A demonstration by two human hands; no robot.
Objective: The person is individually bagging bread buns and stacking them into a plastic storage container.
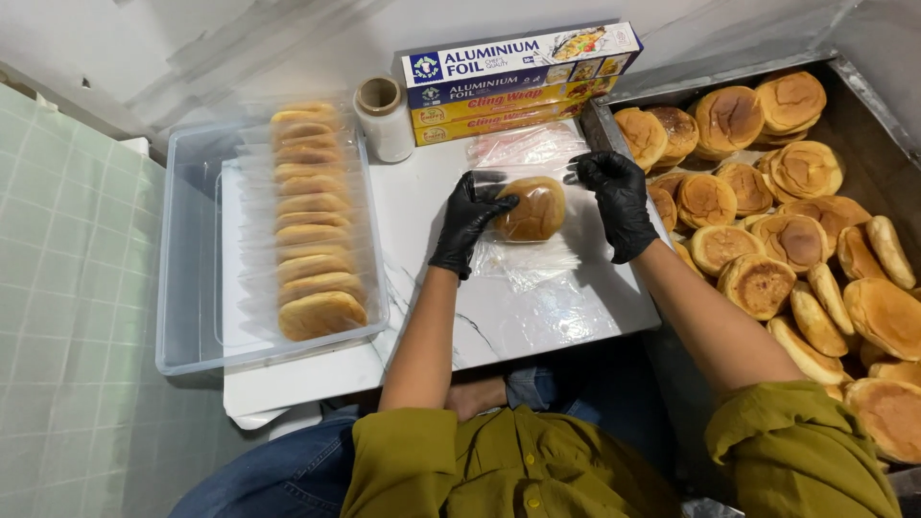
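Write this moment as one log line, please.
left hand: on bun | right hand: holding plastic wrap | wrapped buns: clear tub
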